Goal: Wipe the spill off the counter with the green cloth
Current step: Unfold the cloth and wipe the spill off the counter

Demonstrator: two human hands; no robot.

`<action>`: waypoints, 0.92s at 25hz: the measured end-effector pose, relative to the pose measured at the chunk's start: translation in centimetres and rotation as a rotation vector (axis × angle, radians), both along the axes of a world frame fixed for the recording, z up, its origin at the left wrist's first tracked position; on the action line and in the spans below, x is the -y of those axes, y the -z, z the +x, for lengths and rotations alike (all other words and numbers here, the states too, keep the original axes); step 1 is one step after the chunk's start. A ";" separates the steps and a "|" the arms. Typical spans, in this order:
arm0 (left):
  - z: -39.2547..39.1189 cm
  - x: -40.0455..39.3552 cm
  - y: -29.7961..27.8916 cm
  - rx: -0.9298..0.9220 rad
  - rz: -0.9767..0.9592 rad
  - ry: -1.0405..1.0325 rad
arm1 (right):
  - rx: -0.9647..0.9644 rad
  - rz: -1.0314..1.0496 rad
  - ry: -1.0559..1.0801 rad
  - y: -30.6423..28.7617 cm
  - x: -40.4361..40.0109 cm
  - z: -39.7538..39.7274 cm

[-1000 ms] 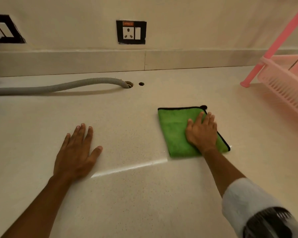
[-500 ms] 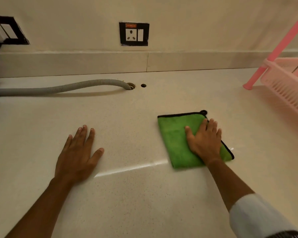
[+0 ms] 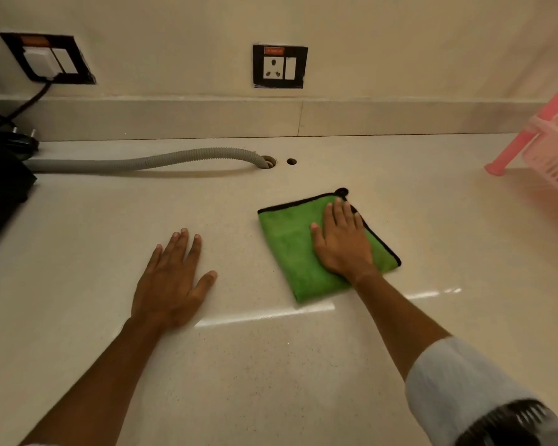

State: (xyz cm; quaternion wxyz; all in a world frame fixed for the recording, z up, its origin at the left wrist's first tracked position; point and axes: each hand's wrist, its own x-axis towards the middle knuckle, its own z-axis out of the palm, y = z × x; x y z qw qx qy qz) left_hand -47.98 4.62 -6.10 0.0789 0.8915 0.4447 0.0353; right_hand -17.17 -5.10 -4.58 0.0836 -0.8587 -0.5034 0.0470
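The green cloth (image 3: 287,249), folded and edged in black, lies flat on the beige counter (image 3: 271,365) at centre right. My right hand (image 3: 342,243) presses palm-down on its right half, fingers together and pointing away from me. My left hand (image 3: 171,278) rests flat on the bare counter to the left of the cloth, fingers spread, holding nothing. I cannot make out a distinct spill; only a bright streak of reflected light (image 3: 264,313) shows just in front of the cloth.
A grey corrugated hose (image 3: 142,162) runs along the back into a counter hole (image 3: 268,162), with a smaller hole (image 3: 291,161) beside it. A pink plastic rack (image 3: 548,156) stands at the right. A black object (image 3: 0,188) and cable sit far left. Wall sockets (image 3: 279,66) are behind.
My right hand has slid the green cloth leftward across the counter, toward my left hand. The left hand has stayed put. The view has shifted a little.
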 end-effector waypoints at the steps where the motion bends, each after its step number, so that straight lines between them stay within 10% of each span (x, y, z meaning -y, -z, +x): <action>1: 0.0 0.0 0.0 0.002 -0.002 -0.001 | 0.008 0.007 0.007 0.2 1.3 -0.9; 7: 0.2 0.0 0.0 0.014 -0.003 -0.004 | -0.026 0.007 0.364 0.0 2.1 -3.7; 18: 0.1 0.3 -0.1 0.027 0.005 -0.011 | 0.020 -0.051 -0.205 -0.2 3.9 -8.5; 23: 0.1 0.3 -0.1 0.006 0.008 -0.012 | 0.019 0.000 0.076 0.2 4.7 -8.6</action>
